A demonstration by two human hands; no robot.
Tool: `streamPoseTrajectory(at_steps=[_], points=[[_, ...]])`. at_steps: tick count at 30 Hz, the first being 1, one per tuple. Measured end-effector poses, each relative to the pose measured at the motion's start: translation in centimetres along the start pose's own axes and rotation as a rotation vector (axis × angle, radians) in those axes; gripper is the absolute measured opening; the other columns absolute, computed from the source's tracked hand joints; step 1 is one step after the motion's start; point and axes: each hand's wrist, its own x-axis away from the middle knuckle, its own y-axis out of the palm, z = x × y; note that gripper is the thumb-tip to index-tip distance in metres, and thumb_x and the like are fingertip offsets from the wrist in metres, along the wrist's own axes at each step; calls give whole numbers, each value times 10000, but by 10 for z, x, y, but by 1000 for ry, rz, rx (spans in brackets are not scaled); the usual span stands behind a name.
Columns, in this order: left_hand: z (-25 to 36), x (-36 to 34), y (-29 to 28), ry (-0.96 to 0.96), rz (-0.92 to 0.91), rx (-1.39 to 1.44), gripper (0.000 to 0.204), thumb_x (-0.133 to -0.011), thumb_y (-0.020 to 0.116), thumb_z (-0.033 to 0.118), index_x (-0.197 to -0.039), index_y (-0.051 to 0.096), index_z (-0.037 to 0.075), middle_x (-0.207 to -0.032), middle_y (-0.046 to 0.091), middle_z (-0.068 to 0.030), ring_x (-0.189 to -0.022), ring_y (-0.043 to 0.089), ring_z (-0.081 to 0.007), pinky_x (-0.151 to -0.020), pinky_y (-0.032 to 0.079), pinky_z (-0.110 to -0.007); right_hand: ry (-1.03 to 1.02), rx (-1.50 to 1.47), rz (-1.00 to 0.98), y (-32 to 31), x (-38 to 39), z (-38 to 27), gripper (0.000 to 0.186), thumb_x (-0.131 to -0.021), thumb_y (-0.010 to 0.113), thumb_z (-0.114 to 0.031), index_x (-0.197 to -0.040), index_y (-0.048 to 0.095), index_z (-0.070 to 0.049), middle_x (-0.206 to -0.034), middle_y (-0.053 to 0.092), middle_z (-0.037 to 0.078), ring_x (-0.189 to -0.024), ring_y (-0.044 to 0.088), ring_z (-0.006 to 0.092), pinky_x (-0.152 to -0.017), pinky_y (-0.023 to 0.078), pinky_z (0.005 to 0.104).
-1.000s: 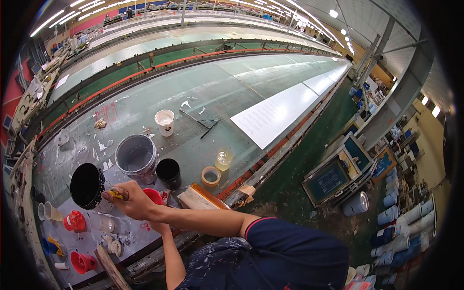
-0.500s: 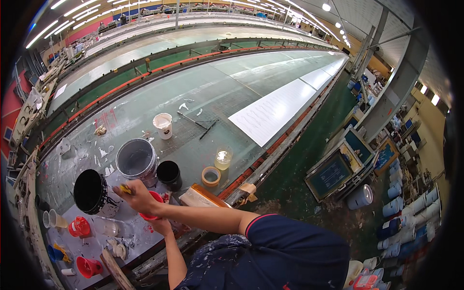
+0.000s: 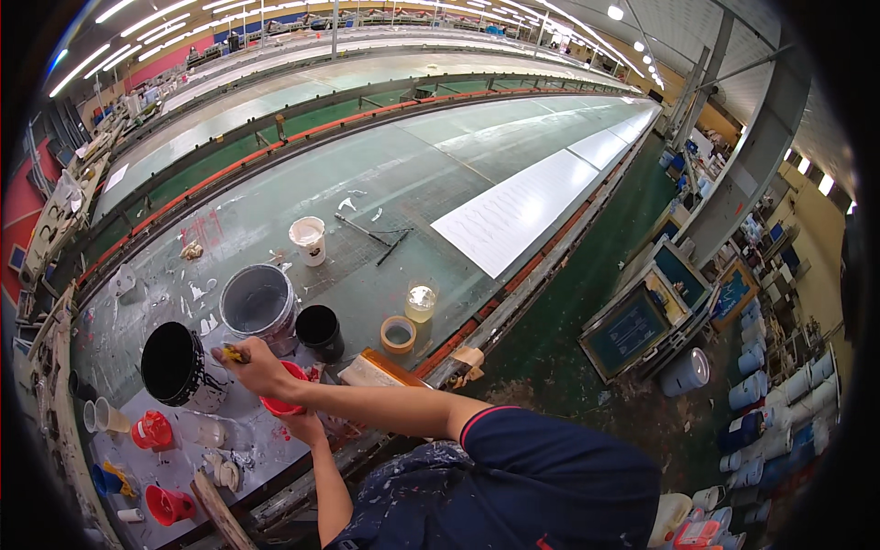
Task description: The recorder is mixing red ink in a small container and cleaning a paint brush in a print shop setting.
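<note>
- Red, round plastic cup (image 3: 280, 407), partly hidden under the right wrist: it shows at the near side of the long green table (image 3: 367, 202), just right of the black-lined, paint-splashed bucket (image 3: 172, 365).
- The bare left hand (image 3: 304, 427) is against the cup's lower side. Most of its fingers are out of sight, so I cannot tell how far they close around the wall.
- The bare right hand (image 3: 263, 368) is above the cup, its fingers curled tightly round a short yellow-handled tool (image 3: 236, 354). The tool's other end cannot be made out.
- Judging by looks, the cup should be light, with a thin wall that may give a little under a squeeze. Its contents are hidden, so its full weight is uncertain. Wet paint on the outside would make it slippery; low on the body, with the palm spread, seems the surest hold.
- The tool looks small, light and stiff; a full fist round the yellow part suits it.
- Beyond the hands stand a large grey-lined pail (image 3: 258, 298) and a smaller black cup (image 3: 320, 332). To their right lie a tan tape roll (image 3: 398, 335) and a pale block with an amber edge (image 3: 385, 369).
</note>
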Motion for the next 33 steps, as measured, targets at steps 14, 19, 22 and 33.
streamPoseTrajectory(at_steps=[14, 19, 22, 33], points=[[24, 2, -11, 8, 11, 178, 983, -589, 795, 305, -1335, 229, 5, -1244, 460, -216, -1101, 472, -377, -871, 395, -447, -90, -125, -50, -5, -5, -56, 481, -883, 570, -252, -556, 336, 14, -554, 217, -4, -531, 217, 77, -437, 200, 292], [19, 3, -5, 45, 39, 89, 944, -611, 779, 313, -1323, 245, 1, -1235, 465, -218, -1084, 482, -384, -857, 400, -447, -96, 67, -37, -4, 5, 8, 432, -862, 585, -251, -580, 425, 34, -527, 204, 77, -515, 205, 121, -443, 224, 333], [30, 1, -6, 30, 32, 88, 904, -632, 763, 309, -1312, 259, -8, -1228, 466, -225, -1074, 486, -391, -844, 406, -452, -50, -11, -76, -5, 7, -3, 427, -857, 587, -251, -588, 417, 35, -527, 207, 80, -517, 206, 121, -445, 225, 333], [10, 0, -3, 61, 29, 63, 830, -677, 718, 307, -1288, 275, -38, -1185, 481, -255, -1041, 498, -407, -822, 409, -472, -51, 2, -142, -4, 10, -12, 385, -860, 572, -194, -607, 400, 40, -529, 233, 80, -514, 223, 105, -435, 225, 312]])
